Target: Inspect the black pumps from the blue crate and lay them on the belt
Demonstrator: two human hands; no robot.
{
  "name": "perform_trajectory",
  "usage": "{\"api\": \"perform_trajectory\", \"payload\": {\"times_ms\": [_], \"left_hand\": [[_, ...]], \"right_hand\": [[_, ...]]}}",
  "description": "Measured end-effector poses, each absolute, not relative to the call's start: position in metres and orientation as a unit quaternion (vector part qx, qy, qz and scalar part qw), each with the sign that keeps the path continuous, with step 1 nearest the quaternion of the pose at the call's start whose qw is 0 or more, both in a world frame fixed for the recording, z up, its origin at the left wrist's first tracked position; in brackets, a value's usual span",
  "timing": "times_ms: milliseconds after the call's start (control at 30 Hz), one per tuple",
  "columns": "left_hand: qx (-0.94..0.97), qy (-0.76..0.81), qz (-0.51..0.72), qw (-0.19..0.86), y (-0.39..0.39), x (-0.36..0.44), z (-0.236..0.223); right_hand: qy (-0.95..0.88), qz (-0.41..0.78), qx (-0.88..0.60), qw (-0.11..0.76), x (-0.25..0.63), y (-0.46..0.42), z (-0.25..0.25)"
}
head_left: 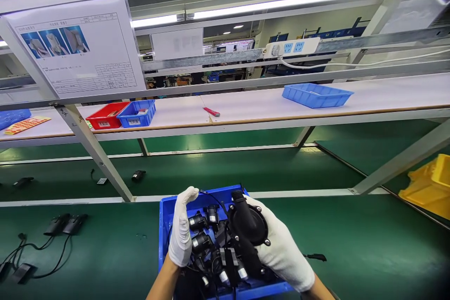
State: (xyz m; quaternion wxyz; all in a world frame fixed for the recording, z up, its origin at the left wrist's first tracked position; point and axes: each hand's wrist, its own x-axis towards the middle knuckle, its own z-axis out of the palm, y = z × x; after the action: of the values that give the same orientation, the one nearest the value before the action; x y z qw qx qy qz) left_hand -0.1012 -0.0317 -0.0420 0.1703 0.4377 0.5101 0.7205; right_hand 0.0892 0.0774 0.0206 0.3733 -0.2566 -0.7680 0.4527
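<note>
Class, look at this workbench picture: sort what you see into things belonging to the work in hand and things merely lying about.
In hand:
- right hand gripping a black pump
- left hand raised over the blue bin
- more black pumps in the bin

Lying about:
- red tray
- small blue tray
- red-handled tool
- flat blue tray
- yellow bin
- power strip

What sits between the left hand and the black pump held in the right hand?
Nothing solid that shows. The left hand is open beside the black pump, which the right hand grips above the blue bin. Only a thin black wire arcs across the gap; loose pumps lie below.
</note>
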Motion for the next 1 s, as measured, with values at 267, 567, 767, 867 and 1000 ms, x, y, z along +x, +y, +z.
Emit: {"api": "perform_trajectory", "payload": {"times_ms": [267, 567, 767, 867, 1000], "left_hand": [[0.428, 0.536, 0.706, 0.178, -0.038, -0.103, -0.044], [0.414, 0.548, 0.702, 0.189, -0.038, -0.104, -0.047], [0.404, 0.57, 0.685, 0.207, -0.04, -0.106, -0.048], [0.4, 0.575, 0.682, 0.211, -0.041, -0.107, -0.049], [0.387, 0.575, 0.687, 0.22, -0.042, -0.108, -0.052]], "right_hand": [[-0.759, 0.462, -0.276, 0.367, 0.094, 0.081, 0.014], [-0.764, 0.455, -0.27, 0.37, 0.095, 0.083, 0.013], [-0.787, 0.422, -0.244, 0.377, 0.097, 0.084, 0.013], [-0.792, 0.419, -0.227, 0.381, 0.098, 0.085, 0.014], [-0.79, 0.425, -0.232, 0.375, 0.1, 0.087, 0.012]]}}
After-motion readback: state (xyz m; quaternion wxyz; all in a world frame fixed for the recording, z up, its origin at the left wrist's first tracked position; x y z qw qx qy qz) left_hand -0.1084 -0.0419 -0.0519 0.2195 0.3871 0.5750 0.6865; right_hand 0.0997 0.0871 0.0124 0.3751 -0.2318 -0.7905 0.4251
